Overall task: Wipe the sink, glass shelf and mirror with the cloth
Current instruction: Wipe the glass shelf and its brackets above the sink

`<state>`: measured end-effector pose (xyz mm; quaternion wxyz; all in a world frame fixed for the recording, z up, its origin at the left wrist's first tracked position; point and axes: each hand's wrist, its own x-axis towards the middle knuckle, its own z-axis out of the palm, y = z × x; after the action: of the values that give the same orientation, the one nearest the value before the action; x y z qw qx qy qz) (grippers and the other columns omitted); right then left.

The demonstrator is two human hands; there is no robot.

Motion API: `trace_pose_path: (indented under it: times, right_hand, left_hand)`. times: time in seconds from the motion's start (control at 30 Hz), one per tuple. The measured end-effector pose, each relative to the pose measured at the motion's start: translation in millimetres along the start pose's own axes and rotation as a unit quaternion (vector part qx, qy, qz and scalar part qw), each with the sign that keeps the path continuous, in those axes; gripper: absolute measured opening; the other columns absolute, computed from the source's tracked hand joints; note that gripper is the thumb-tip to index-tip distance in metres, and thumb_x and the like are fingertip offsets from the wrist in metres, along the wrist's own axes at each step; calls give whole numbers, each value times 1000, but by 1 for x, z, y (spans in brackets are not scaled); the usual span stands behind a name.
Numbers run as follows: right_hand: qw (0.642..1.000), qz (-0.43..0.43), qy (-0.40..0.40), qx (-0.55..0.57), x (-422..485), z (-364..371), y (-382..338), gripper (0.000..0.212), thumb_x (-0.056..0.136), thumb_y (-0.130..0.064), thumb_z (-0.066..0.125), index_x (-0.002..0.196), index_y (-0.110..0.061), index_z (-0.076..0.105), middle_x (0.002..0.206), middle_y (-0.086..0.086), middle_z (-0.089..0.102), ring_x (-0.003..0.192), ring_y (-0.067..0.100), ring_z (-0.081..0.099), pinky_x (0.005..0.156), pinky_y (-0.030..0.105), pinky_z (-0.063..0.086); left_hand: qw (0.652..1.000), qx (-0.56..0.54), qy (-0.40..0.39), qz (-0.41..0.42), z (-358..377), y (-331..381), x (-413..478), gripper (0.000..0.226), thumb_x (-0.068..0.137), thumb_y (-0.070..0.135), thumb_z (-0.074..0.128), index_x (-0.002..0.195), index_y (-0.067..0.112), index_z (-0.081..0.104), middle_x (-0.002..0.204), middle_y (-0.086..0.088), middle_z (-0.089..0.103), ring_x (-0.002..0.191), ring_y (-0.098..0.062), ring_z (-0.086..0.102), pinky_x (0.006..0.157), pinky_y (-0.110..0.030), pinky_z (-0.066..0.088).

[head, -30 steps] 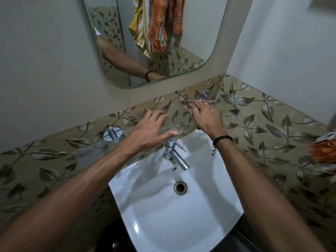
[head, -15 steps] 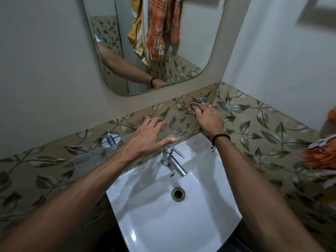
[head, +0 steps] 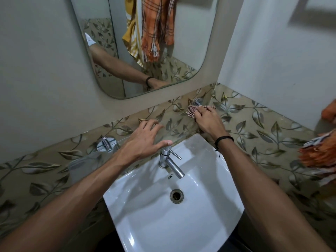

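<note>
Cloth at the right end of the glass shelf [head: 85, 159]

The right hand [head: 209, 122] grips the bunched checked cloth [head: 191, 110] on the shelf, just beside the chrome bracket [head: 197, 101]. The left hand [head: 143, 139] lies flat on the glass above the tap [head: 171, 164] — fingers spread, holding nothing. The sink [head: 163, 224] is below and the mirror [head: 190, 42] above.

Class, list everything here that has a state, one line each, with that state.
left hand: open, flat on the glass shelf.
right hand: holds the cloth against the shelf's right end.
cloth: bunched under the fingers.
tap: no water running.
sink: drain unplugged.
</note>
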<state>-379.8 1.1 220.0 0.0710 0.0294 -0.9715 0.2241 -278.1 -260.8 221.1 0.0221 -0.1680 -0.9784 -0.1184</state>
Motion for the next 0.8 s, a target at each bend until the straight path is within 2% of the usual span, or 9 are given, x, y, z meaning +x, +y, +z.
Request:
trace_pose_path:
  times: [0.1, 0.3, 0.4, 0.47, 0.53, 0.57, 0.6, 0.7, 0.8]
  right_hand:
    - [1000, -2, 20, 3, -9, 2, 3, 57, 93, -42, 30, 138, -21, 57, 147, 8, 53, 138, 26, 40, 115, 41, 32]
    - [999, -10, -32, -10, 6, -2, -3, 55, 100, -40, 27, 150, -23, 44, 160, 4, 36, 150, 26, 25, 121, 41, 21]
    - [999, -9, -30, -15, 6, -5, -10, 52, 103, -35, 29, 151, -20, 42, 161, 4, 36, 149, 25, 27, 121, 40, 20]
    - [1000, -9, -11, -10, -3, -7, -16, 50, 102, -35, 32, 146, -18, 48, 153, 9, 46, 140, 26, 40, 115, 41, 29]
    - [999, -13, 29, -6, -19, -4, -20, 46, 100, -34, 36, 138, -17, 55, 135, 13, 61, 114, 28, 54, 95, 38, 42]
    - [999, -13, 47, -1, -30, -1, -21, 44, 99, -33, 39, 134, -17, 58, 127, 12, 64, 105, 27, 56, 87, 35, 44]
    - [998, -10, 62, 10, -40, 0, -20, 44, 98, -33, 40, 134, -17, 59, 127, 11, 65, 105, 26, 57, 86, 35, 44]
    - [996, 33, 63, 56, -44, 3, -7, 51, 95, -40, 38, 140, -23, 56, 145, 7, 55, 129, 27, 51, 104, 41, 43]
    - [997, 56, 50, 21, -21, -2, 5, 57, 95, -42, 30, 142, -16, 50, 151, 12, 47, 138, 30, 42, 117, 52, 28]
  left_hand:
    - [1000, 0, 3, -1, 1, 0, 0, 89, 86, 83, 28, 152, 24, 35, 158, -3, 29, 139, -22, 30, 116, -46, 32]
    - [1000, 5, -10, -1, 0, 2, 1, 86, 87, 82, 29, 153, 26, 33, 158, -3, 27, 140, -21, 29, 116, -46, 31]
    - [1000, 8, -16, -2, -2, 3, 0, 96, 82, 89, 20, 153, 26, 33, 159, -3, 26, 140, -22, 29, 116, -47, 32]
    - [1000, 4, -17, -5, -3, 4, -1, 101, 77, 90, 14, 153, 27, 33, 159, -3, 26, 141, -22, 28, 116, -48, 31]
    - [1000, 1, -18, -9, -4, 3, -1, 103, 75, 90, 13, 154, 27, 33, 159, -3, 25, 142, -22, 26, 117, -48, 29]
    - [1000, 1, -18, -9, -4, 3, -1, 103, 75, 90, 13, 154, 27, 33, 159, -4, 26, 142, -22, 26, 117, -48, 29]
    - [1000, 2, -17, -8, -3, 3, -1, 102, 76, 90, 13, 153, 27, 33, 159, -4, 26, 141, -21, 26, 117, -48, 30]
    - [1000, 4, -17, -6, -1, 1, 0, 99, 78, 90, 16, 153, 27, 33, 158, -3, 27, 140, -20, 27, 116, -47, 31]
    - [1000, 5, -15, -4, -2, 1, 0, 94, 84, 87, 23, 154, 25, 34, 158, -4, 27, 141, -21, 27, 117, -47, 30]
